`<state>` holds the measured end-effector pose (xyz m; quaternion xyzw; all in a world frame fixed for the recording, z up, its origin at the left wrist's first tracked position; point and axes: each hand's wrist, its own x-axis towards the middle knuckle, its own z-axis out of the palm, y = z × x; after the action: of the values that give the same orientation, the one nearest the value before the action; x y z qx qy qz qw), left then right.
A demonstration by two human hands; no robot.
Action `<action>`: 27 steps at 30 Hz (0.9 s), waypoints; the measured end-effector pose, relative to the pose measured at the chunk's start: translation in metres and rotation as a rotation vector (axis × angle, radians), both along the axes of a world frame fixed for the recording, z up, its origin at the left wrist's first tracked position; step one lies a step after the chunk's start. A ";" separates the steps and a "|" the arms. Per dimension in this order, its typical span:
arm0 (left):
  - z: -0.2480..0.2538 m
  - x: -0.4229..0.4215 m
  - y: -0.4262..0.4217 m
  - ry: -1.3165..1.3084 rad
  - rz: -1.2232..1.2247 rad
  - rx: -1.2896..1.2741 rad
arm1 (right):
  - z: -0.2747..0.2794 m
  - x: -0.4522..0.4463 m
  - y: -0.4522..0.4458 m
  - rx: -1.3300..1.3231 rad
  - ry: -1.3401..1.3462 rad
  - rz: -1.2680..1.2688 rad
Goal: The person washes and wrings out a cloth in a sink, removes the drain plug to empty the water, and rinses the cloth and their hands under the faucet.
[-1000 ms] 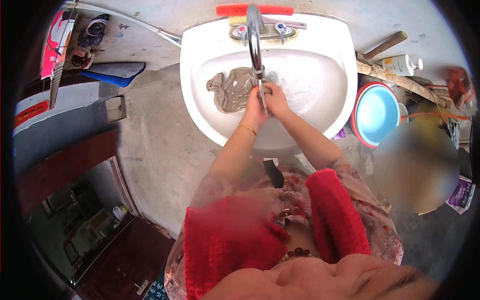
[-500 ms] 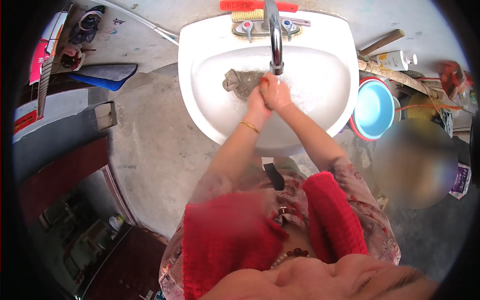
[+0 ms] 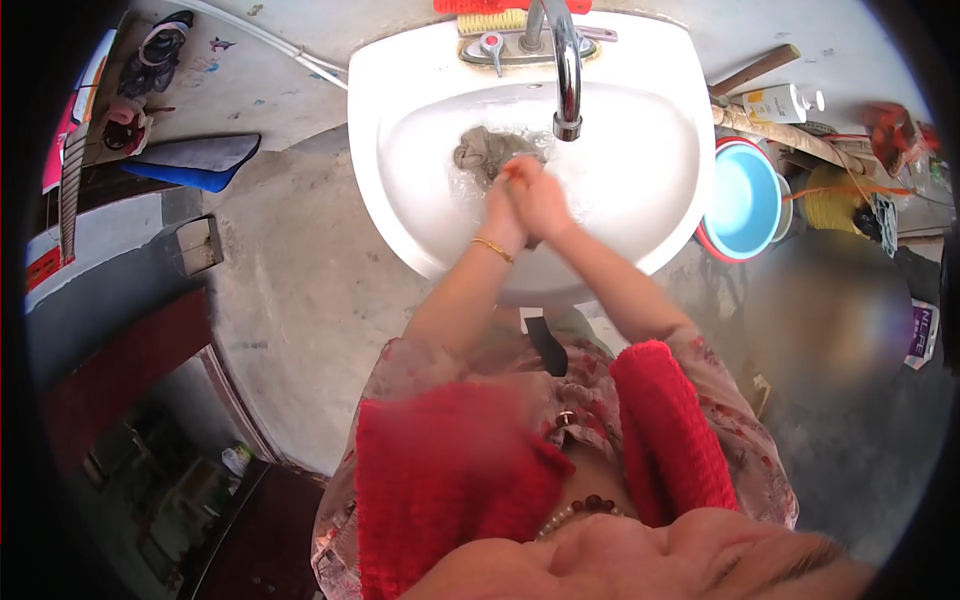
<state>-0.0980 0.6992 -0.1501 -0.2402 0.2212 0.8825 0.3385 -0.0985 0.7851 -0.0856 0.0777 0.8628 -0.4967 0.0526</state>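
Observation:
Over the front part of the white sink point(image 3: 420, 235), my left hand point(image 3: 507, 212) and my right hand point(image 3: 541, 200) are pressed together around part of a wet grey-brown cloth point(image 3: 482, 152). The rest of the cloth lies in water in the basin, behind and left of my hands. Both hands are closed, and the part between the palms is mostly hidden. A chrome faucet point(image 3: 567, 90) arches over the basin just behind my right hand.
A yellow-bristled brush point(image 3: 490, 22) and a red object point(image 3: 470, 5) lie behind the faucet. Right of the sink are a light blue basin point(image 3: 742, 200), a white bottle point(image 3: 775, 104) and wooden poles point(image 3: 757, 70). A blurred round patch covers the lower right.
Both hands have moved from under the faucet toward the sink's front, pressed together. The cloth in the basin has bunched up, and the view has shifted slightly.

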 end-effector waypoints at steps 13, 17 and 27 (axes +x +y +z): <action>0.041 0.008 -0.008 0.150 -0.674 -0.886 | -0.029 -0.006 0.037 0.724 -0.014 0.433; -0.004 0.010 -0.032 0.282 -0.396 -1.504 | -0.030 -0.012 0.048 0.660 -0.247 0.392; 0.043 -0.045 -0.027 -0.278 -0.190 -0.299 | 0.011 0.013 -0.011 -0.131 -0.095 0.114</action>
<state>-0.1429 0.6721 -0.1070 -0.3852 0.3222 0.7624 0.4082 -0.0857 0.7742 -0.0746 0.0484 0.8281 -0.5439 0.1265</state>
